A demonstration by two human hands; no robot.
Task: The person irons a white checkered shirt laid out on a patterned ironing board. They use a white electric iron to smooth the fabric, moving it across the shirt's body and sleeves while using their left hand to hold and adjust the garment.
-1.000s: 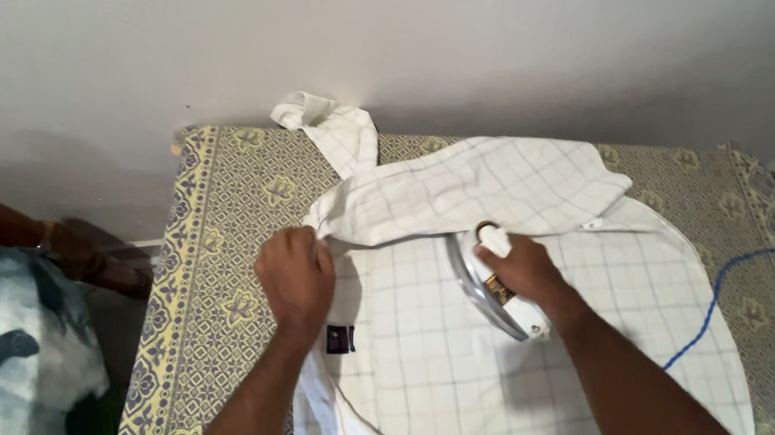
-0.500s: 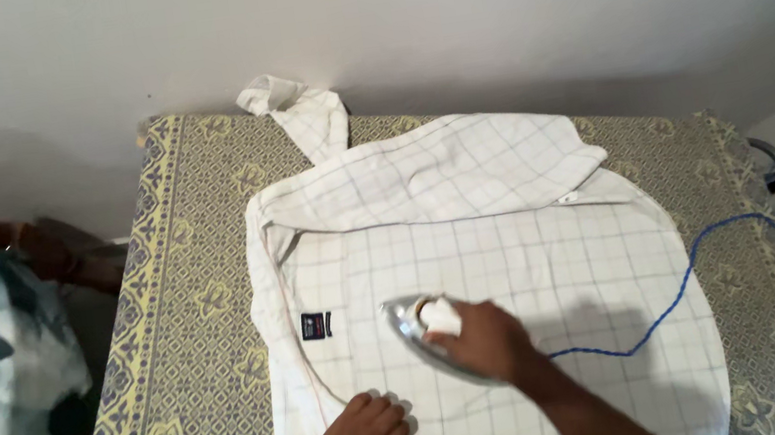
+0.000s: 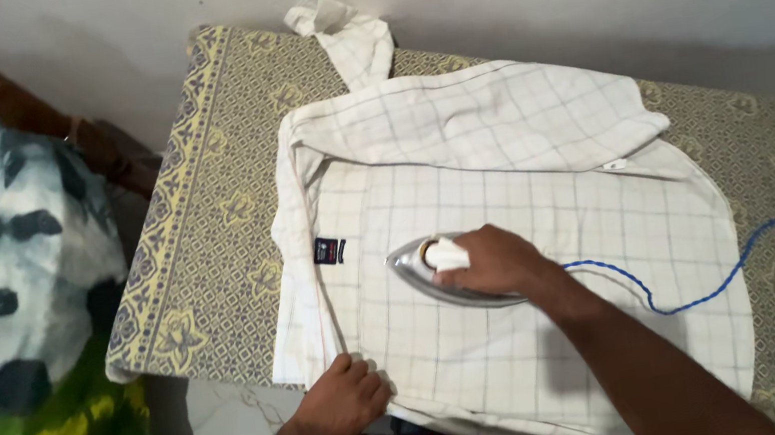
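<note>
Since the frame half a second earlier, our view has shifted so that the table sits lower and further right in the picture, while the iron has stayed near the middle of the shirt and our left hand has stayed at the shirt's near edge. Our right hand is clenched around the iron's white handle, sole plate flat on the white checked fabric, pointed tip toward the dark collar label. Our left hand lies palm down on the near hem, fingers spread and pressing the cloth, grasping nothing. The shirt lies spread on a yellow-and-grey patterned table cover (one sleeve folded across the top, its cuff reaching the wall). A blue cord trails from the iron to the right across the fabric. A panda-print blanket lies to the left, beside a brown wooden rail.
</note>
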